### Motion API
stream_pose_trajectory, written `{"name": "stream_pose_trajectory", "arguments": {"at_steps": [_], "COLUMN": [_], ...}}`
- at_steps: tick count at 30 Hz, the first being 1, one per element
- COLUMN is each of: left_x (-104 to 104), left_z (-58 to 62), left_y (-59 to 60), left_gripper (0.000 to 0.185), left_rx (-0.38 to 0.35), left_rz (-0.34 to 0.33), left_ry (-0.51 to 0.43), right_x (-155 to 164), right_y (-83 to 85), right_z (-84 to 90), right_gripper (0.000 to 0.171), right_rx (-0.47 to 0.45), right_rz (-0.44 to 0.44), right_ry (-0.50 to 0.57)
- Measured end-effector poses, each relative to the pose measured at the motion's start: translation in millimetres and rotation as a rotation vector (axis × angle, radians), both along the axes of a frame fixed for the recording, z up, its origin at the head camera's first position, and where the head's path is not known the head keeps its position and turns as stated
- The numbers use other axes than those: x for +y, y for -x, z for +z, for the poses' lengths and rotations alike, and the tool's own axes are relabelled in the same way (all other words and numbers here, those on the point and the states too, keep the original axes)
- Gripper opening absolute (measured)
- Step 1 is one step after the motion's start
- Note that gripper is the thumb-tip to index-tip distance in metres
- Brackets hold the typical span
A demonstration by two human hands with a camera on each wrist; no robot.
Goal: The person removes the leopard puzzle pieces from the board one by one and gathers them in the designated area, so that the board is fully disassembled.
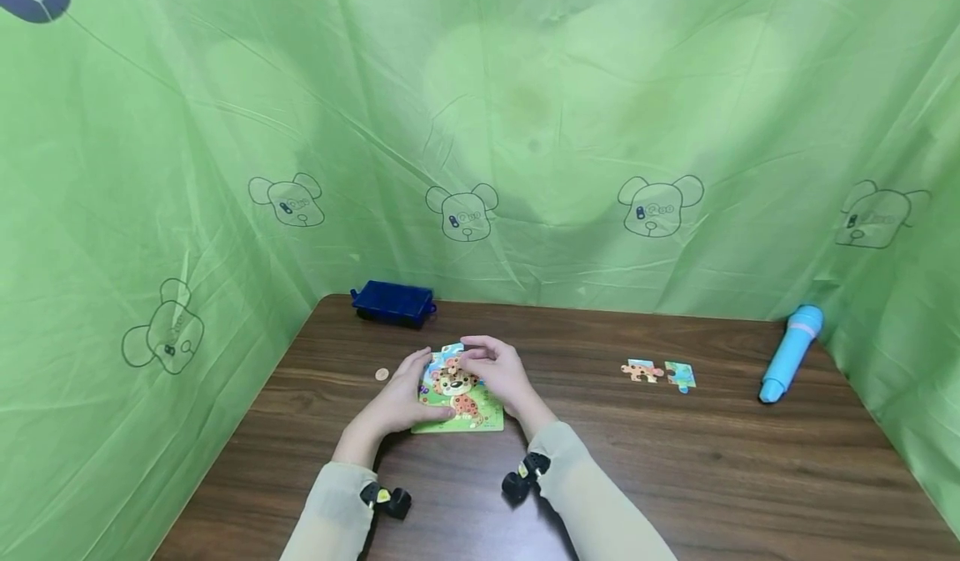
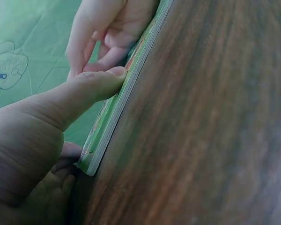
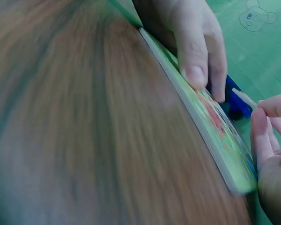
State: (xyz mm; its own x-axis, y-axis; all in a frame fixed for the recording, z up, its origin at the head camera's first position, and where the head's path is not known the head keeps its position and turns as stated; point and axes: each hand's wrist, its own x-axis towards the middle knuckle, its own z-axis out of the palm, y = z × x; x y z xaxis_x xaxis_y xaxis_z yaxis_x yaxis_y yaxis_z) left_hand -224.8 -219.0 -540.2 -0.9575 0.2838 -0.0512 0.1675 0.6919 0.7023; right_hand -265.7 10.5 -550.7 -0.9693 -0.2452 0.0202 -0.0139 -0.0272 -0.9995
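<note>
at frame centre, the left hand [image 1: 401, 398] gripped the puzzle board [image 1: 459, 403] by its edge, thumb pressed on top. the right hand [image 1: 498, 371] pinched a puzzle piece [image 1: 452, 350] between thumb and fingertips. the board looked thin, stiff and light, best held by its edges.

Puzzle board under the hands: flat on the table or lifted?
Flat: the puzzle board lies on the table, left hand gripping its edge.

- Both forearms, in pale beige sleeves, reach forward and angle inward, so the two hands meet close together at the centre.
- The left hand [image 1: 408, 394] lies low, palm turned inward, its thumb [image 2: 91, 86] stretched out flat and pressing down, the other fingers tucked beneath.
- The right hand [image 1: 495, 369] is arched, knuckles up, its fingertips [image 3: 264, 108] bent and pinched together.
- A small black camera unit is strapped to each wrist.
</note>
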Motion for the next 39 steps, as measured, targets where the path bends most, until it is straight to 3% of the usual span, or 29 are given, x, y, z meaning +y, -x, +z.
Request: {"name": "stream_pose_trajectory", "arguments": {"at_steps": [5, 11, 18, 28, 39], "left_x": [0.1, 0.0, -0.6, -1.7, -1.9], "left_z": [0.1, 0.5, -4.2, -3.7, -5.1], "left_y": [-1.7, -1.7, -1.5, 0.8, 2.0], "left_gripper": [0.125, 0.125, 0.125, 0.125, 0.125], "left_rx": [-0.02, -0.015, -0.012, -0.004, 0.001], "left_rz": [0.012, 0.015, 0.019, 0.006, -0.001], "left_ry": [0.008, -0.003, -0.01, -0.003, 0.007], "right_x": [23.7, 57.2, 107.0, 182.8, 219.6], "right_y": [-1.7, -2.6, -6.5, -11.3, -10.3], "right_z": [3.6, 20.8, 35.6, 28.1, 18.2], "right_gripper": [0.048, 0.046, 0.05, 0.052, 0.043], "right_rx": [0.005, 0.035, 0.052, 0.049, 0.054], "right_rz": [0.005, -0.001, -0.016, -0.09, -0.096], "right_ry": [0.029, 0.037, -0.059, -0.182, -0.308]}}
